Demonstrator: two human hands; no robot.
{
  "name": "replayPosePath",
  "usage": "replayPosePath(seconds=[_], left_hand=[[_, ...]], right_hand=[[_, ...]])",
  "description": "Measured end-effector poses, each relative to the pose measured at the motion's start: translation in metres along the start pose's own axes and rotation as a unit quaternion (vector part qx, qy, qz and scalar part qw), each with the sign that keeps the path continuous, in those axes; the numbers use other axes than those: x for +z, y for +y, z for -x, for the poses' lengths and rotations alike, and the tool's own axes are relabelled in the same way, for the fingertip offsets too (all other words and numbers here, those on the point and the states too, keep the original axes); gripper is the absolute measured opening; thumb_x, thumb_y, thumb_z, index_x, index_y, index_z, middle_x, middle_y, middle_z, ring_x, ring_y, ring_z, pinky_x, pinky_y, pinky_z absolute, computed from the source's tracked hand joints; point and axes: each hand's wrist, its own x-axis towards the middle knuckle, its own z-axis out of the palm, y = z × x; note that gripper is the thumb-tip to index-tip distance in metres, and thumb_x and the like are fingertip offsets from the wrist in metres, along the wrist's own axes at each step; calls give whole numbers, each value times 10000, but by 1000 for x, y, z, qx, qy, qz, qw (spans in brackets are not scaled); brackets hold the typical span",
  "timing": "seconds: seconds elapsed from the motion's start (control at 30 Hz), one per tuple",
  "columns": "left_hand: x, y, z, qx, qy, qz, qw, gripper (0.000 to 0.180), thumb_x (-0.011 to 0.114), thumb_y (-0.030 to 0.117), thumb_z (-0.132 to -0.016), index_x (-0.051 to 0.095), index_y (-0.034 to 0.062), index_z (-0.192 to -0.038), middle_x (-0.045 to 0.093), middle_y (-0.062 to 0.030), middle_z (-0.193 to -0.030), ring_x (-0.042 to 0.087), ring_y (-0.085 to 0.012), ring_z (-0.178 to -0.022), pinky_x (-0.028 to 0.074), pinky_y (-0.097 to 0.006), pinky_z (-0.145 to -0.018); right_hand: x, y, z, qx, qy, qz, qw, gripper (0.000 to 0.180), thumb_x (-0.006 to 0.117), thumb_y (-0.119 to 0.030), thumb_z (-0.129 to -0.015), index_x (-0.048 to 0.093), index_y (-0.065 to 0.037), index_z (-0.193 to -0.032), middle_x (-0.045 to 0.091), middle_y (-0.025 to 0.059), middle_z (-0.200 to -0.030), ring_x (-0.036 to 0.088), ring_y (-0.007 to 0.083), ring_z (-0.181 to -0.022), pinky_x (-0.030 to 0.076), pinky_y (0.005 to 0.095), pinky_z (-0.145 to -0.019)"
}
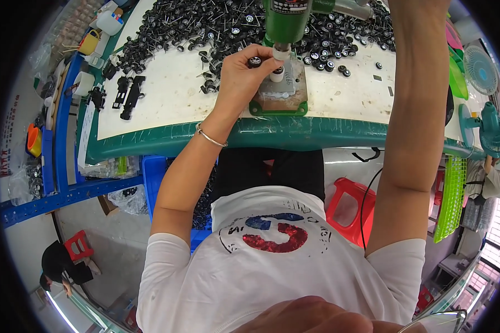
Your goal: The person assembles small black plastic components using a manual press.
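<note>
My left hand (244, 69) is closed at the tip of a green press (286, 25), thumb and index finger beside its white-tipped ram (281, 53). A small black toy wheel (254, 62) with a silvery hub is held in its fingers. Just below the fingertips, a white cylindrical fixture (276, 75) stands on the metal base plate (286, 91), with something dark at its top, partly hidden by the thumb. My right arm reaches up along the right side, and its hand lies beyond the top edge.
Many black wheels with metal axles (216, 25) are heaped across the back of the white table (166, 105). Black toy chassis parts (132, 97) lie at left. A green padded edge (339, 132) borders the front. Fans (493, 129) stand at right; a red stool (350, 205) is below.
</note>
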Motion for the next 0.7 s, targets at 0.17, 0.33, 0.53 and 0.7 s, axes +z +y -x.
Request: replayPosePath(seconds=[0.17,0.33,0.53,0.7], left_hand=[[1,0,0,3,-7,-28,1000,152,735,116,-808,706,25,-926,636,18,-757,567,-34,-679,449,-190,-609],[-1,-2,0,1,-6,-21,1000,149,733,118,-808,707,24,-921,644,15,-751,565,-33,-684,451,-189,-615],[1,-1,3,3,-1,-46,999,156,726,94,-798,702,24,-936,644,17,-771,568,-39,-703,457,-192,-634],[5,-5,3,23,24,23,999,310,714,32,-784,649,34,-1086,644,1,-837,583,-54,-770,486,-209,-709]], right_hand=[[-11,0,12,-30,-10,17,999,307,590,-270,-927,456,-131,-689,282,-75,-548,227,23,-412,163,214,-369],[-17,-3,20,-61,-24,35,997,318,585,-274,-930,449,-133,-679,278,-72,-544,223,25,-408,163,215,-368],[-20,-6,23,-103,-46,51,992,332,578,-279,-933,441,-135,-667,274,-68,-540,218,27,-403,163,217,-367],[-11,-10,17,-148,-67,51,985,344,573,-283,-936,434,-137,-658,270,-65,-536,214,29,-399,163,219,-366]])
